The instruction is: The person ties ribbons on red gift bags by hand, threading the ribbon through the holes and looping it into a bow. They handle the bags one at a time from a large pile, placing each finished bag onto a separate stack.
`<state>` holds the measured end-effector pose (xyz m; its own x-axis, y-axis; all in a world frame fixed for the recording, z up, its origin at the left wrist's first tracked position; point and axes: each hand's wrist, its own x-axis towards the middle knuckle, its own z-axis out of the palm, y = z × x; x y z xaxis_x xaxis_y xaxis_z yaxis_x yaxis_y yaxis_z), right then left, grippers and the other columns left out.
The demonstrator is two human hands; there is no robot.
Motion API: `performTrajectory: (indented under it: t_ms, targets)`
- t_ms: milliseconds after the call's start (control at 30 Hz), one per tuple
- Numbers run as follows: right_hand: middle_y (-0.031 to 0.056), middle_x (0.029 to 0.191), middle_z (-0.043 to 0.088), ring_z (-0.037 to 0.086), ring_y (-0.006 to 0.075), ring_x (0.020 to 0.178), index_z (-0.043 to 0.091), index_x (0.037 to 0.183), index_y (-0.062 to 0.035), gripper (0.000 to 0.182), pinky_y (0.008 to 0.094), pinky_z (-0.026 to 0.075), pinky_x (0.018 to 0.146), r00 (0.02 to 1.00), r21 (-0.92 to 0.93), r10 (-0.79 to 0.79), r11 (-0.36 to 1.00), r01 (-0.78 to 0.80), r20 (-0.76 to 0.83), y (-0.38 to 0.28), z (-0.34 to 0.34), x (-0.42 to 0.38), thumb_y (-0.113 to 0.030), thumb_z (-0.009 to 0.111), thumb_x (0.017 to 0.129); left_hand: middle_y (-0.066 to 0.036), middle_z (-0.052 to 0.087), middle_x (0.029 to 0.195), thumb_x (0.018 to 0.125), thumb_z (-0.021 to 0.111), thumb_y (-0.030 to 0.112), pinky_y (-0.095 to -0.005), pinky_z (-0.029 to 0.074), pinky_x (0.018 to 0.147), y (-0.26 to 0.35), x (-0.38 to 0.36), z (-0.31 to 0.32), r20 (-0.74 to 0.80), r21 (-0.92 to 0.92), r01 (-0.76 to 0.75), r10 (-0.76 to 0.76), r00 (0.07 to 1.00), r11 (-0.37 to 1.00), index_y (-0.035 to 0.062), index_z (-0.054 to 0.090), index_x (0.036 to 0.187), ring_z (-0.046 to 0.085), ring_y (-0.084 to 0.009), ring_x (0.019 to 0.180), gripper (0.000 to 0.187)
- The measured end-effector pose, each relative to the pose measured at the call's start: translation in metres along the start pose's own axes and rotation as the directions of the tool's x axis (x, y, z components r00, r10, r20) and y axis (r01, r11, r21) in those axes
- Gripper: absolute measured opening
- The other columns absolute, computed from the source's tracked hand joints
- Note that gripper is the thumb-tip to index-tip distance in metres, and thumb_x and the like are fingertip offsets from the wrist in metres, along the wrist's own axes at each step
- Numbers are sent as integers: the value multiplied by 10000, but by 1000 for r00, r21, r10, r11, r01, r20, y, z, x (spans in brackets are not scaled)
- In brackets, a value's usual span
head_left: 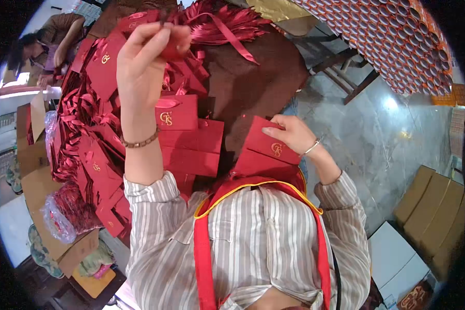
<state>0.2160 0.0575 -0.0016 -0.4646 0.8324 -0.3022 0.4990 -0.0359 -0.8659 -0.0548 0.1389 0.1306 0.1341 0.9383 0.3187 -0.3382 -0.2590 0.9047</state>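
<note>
Hand, right (288,135): gripping red, gold-lettered rectangular card envelope (262,147)
Hand, left (151,49): raised, fingertips bunched; contents cannot be told

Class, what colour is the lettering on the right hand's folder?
Gold lettering, best in head view.

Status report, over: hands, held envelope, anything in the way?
Right hand gripping red envelope. Left hand raised, grip unclear. Piled envelopes to the left; nothing visibly blocking.
</note>
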Motion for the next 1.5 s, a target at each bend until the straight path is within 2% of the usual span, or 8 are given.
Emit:
performTrajectory:
  t_ms: [133, 200, 267, 600, 967, 1133, 1267, 1500]
  targets:
    - [34, 656, 576, 497, 89, 620, 611, 831, 1, 296, 275, 414, 581, 999, 96, 46, 994, -45, -9, 8, 0, -2, -293, 634, 807, -171, 637, 898, 827, 533, -8, -327, 476, 750, -16, -40, 5, 35, 87, 134, -137, 990, 987, -9, 547, 847, 602, -203, 800, 25]
    - [11, 663, 577, 493, 67, 634, 609, 810, 3, 272, 255, 412, 579, 994, 119, 95, 988, -100, 48, 5, -4, -2, -267, 639, 805, -131, 641, 850, 814, 579, 16, -287, 480, 723, -35, -66, 20, 20, 188, 370, -380, 925, 910, -4, 563, 838, 603, -170, 762, 35]
    - [3, 684, 580, 503, 62, 646, 606, 821, 3, 257, 245, 415, 589, 994, 114, 89, 989, -97, 70, 7, -6, -2, -253, 628, 815, -91, 634, 807, 811, 606, 37, -238, 475, 686, -64, -91, 26, 66, 60, 599, -602, 796, 799, -7, 583, 861, 596, -129, 728, 71]
    - [-16, 746, 596, 514, 42, 674, 608, 880, 2, 197, 209, 409, 594, 991, 253, 79, 962, -105, 109, 11, 1, -3, -191, 600, 842, -42, 613, 789, 845, 590, 83, -218, 465, 643, -92, -127, 35, 16, 116, 668, -674, 739, 735, -15, 617, 904, 561, -84, 677, 118]
    - [-18, 815, 609, 540, 45, 727, 591, 982, 12, 202, 199, 430, 646, 973, 398, 55, 906, -144, 226, 15, -6, -4, -149, 570, 861, -9, 606, 801, 879, 551, 125, -212, 452, 655, -100, -128, 32, 22, 188, 617, -632, 775, 764, -10, 620, 925, 535, -68, 695, 159]
    - [-13, 821, 611, 544, 46, 730, 587, 988, 12, 201, 189, 427, 643, 965, 380, 70, 910, -166, 254, 5, -12, -7, -143, 571, 859, -36, 593, 761, 894, 517, 126, -232, 439, 625, -96, -134, 45, 8, 672, 264, -363, 932, 692, -21, 591, 873, 530, -89, 674, 166]
    - [23, 665, 582, 499, 70, 631, 609, 876, 13, 241, 255, 408, 567, 996, 329, -3, 944, -28, 92, 9, -1, -6, -223, 589, 828, -96, 582, 728, 834, 565, 56, -262, 435, 587, -96, -138, 48, 102, 783, 72, -241, 965, 618, -11, 596, 834, 560, -166, 645, 74]
    - [33, 673, 592, 507, 73, 634, 613, 877, 14, 223, 255, 414, 572, 993, 347, 40, 935, -78, 113, 7, 0, -6, -201, 590, 820, -114, 576, 698, 779, 607, 41, -291, 440, 582, -98, -140, 60, 111, 771, 43, -200, 973, 635, -15, 611, 799, 579, -225, 646, 59]
